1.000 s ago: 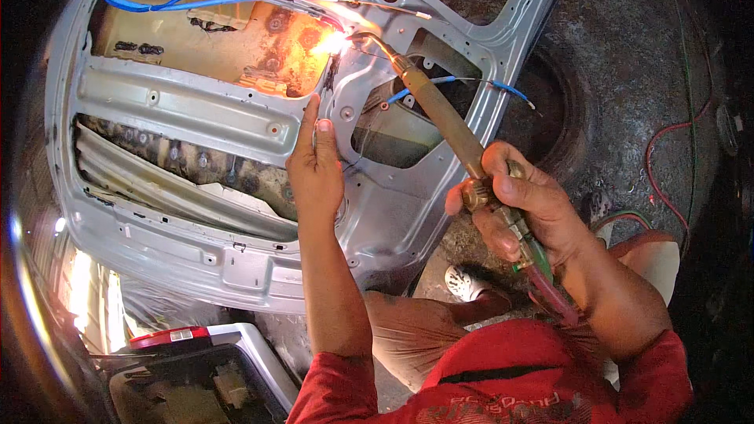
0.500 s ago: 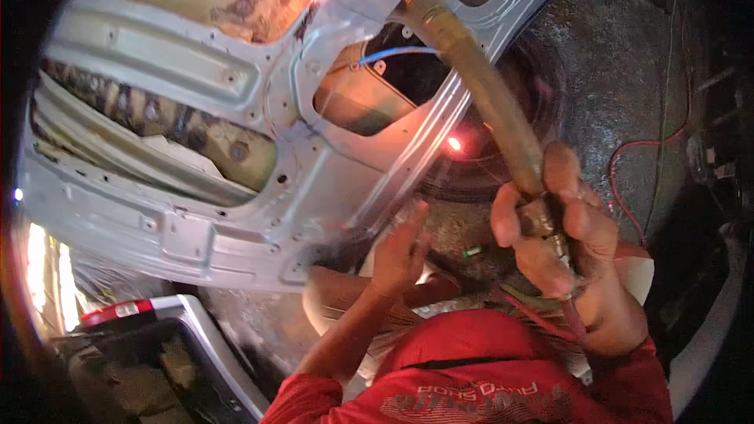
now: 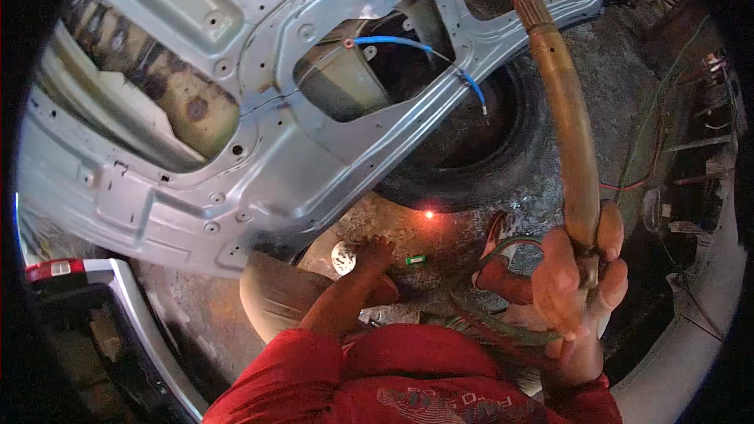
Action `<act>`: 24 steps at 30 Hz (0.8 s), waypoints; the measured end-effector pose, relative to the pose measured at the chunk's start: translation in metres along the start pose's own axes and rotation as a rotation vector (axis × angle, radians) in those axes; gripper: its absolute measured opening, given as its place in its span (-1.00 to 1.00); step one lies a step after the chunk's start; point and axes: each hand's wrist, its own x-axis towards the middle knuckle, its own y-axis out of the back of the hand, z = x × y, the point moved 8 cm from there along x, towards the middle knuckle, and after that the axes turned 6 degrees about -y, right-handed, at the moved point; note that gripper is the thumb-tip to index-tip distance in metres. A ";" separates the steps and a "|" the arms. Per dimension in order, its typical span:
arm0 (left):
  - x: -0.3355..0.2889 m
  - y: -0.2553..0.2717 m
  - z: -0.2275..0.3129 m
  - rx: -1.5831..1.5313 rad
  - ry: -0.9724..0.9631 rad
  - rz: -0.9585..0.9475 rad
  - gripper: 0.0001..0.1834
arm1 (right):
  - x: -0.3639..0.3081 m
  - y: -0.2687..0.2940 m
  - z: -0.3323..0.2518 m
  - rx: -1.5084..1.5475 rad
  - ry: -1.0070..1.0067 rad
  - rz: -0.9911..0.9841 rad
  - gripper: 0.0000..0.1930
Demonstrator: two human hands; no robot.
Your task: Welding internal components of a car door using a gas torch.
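Torch (image 3: 572, 141) points away from the right grip (image 3: 561, 290), wrapped round its base likely to avoid heat; the left grip (image 3: 375, 256), closure unclear, hangs beside a small green object (image 3: 415, 260).

The person wears a plain red shirt (image 3: 369, 365), loose and softly creased, its cloth bulging in a rounded fold at the middle. Low on the shirt's front is a print (image 3: 448, 407) in grey and whitish tones, lettering beside a patch of fine curved lines. The left sleeve (image 3: 283, 361), wide and red like the shirt, ends above a bare forearm; the right sleeve (image 3: 585, 400), at the shirt's other side, is red too. Both the left hand (image 3: 375, 255) and the right hand (image 3: 577, 283) are gloveless. Beyond the shirt's left shoulder are tan trousers (image 3: 275, 298), smooth over the knee. Farther ahead of the shirt, the left shoe (image 3: 344, 257) shows a rounded whitish toe with dark specks.
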 end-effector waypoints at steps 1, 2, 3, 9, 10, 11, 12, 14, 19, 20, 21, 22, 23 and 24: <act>0.011 -0.012 -0.017 0.002 -0.008 0.007 -0.47 | 0.002 -0.001 -0.003 -0.009 0.005 -0.002 -0.76; 0.008 -0.035 -0.064 0.119 0.047 0.031 -0.48 | 0.011 -0.006 0.006 -0.008 -0.067 -0.062 -0.74; 0.015 -0.048 -0.083 0.227 0.061 0.053 -0.48 | 0.015 -0.010 0.009 -0.039 -0.125 -0.097 -0.73; 0.001 -0.058 -0.139 0.061 0.322 0.126 -0.40 | 0.013 -0.007 0.004 -0.009 -0.131 -0.049 -0.73; 0.028 -0.034 -0.057 0.027 0.196 -0.091 -0.43 | 0.000 0.013 -0.008 -0.080 -0.090 0.069 -0.73; 0.011 0.014 -0.037 0.030 0.197 -0.087 -0.43 | 0.000 0.015 -0.007 -0.080 -0.088 0.065 -0.73; -0.011 0.041 -0.020 -0.030 0.156 -0.300 -0.47 | 0.002 0.013 -0.006 -0.056 -0.081 0.063 -0.74; -0.043 0.066 -0.006 -0.089 0.109 -0.500 -0.49 | 0.005 0.006 -0.007 -0.041 -0.071 0.052 -0.74; -0.122 0.254 -0.009 -0.525 -0.090 0.335 -0.55 | 0.005 0.002 0.007 -0.065 -0.143 0.039 -0.74; -0.143 0.300 -0.014 -0.561 -0.062 0.520 -0.55 | 0.003 -0.001 0.005 -0.077 -0.142 0.032 -0.74; -0.163 0.330 -0.035 -0.632 -0.079 0.776 -0.58 | -0.001 0.000 0.004 -0.104 -0.123 0.058 -0.74; -0.197 0.376 -0.038 -0.558 0.017 1.040 -0.57 | -0.005 0.001 0.001 -0.133 -0.095 0.096 -0.74; -0.222 0.408 -0.051 -0.480 0.026 1.264 -0.48 | -0.003 -0.001 0.003 -0.133 -0.094 0.089 -0.74; -0.244 0.433 -0.064 -0.442 0.070 1.426 -0.43 | 0.004 -0.002 0.008 -0.102 -0.110 0.049 -0.73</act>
